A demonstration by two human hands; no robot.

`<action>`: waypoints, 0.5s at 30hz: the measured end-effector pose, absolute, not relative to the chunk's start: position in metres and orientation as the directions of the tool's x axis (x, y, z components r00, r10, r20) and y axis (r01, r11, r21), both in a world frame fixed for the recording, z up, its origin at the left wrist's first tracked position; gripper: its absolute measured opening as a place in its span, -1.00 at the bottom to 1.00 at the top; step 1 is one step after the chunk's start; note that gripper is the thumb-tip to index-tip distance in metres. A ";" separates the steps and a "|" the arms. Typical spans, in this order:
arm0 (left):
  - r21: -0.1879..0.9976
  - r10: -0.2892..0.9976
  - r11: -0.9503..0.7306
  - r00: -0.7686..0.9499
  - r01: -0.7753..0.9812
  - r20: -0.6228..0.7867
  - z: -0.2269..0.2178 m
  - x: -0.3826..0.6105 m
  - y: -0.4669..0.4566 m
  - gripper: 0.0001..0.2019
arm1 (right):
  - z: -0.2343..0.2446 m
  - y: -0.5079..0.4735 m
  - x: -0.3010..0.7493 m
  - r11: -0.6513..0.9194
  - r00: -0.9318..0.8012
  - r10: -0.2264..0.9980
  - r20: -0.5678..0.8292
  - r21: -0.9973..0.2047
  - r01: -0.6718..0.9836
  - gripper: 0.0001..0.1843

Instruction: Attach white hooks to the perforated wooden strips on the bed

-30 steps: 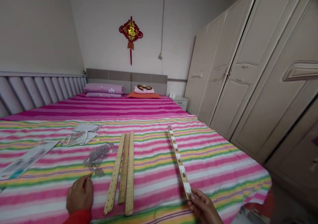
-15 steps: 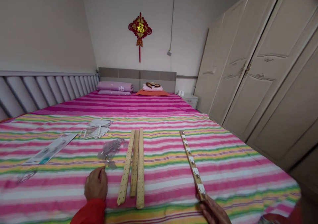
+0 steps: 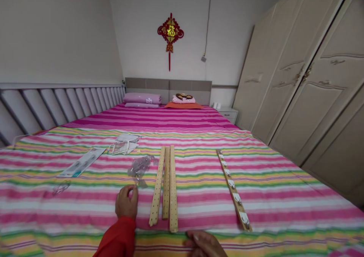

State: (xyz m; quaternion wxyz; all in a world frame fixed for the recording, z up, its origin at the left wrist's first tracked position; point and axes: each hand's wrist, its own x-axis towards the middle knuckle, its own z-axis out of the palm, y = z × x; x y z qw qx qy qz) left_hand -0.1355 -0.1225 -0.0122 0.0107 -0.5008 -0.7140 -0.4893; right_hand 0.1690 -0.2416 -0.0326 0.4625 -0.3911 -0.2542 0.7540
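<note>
Beside the left hand [image 3: 126, 204] lie three wooden strips [image 3: 166, 185].

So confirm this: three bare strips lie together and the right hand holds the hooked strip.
Not quite: the head view shows the right hand apart from the hooked strip, which lies on the striped cloth. The three bare strips do lie together.

Three drilled strips [image 3: 173, 190], one hooked strip [image 3: 233, 190] and two hands [image 3: 126, 204] are visible.
</note>
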 end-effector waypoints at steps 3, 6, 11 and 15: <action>0.741 0.729 0.006 -0.510 0.671 0.456 -0.010 -0.137 -0.122 -0.70 | -0.032 -0.227 0.140 -0.463 -0.317 0.884 -0.344 -0.740 -0.488 -0.52; 0.789 0.759 -0.018 -0.505 0.615 0.411 -0.011 -0.141 -0.121 -0.67 | -0.034 -0.216 0.121 -0.450 -0.337 0.888 -0.314 -0.748 -0.488 -0.53; 0.834 0.775 -0.035 -0.512 0.551 0.371 -0.013 -0.142 -0.121 -0.65 | -0.036 -0.210 0.111 -0.397 -0.313 0.912 -0.263 -0.754 -0.524 -0.57; 0.865 0.786 -0.018 -0.527 0.502 0.323 -0.010 -0.139 -0.122 -0.65 | -0.038 -0.216 0.120 -0.358 -0.276 0.930 -0.243 -0.771 -0.527 -0.59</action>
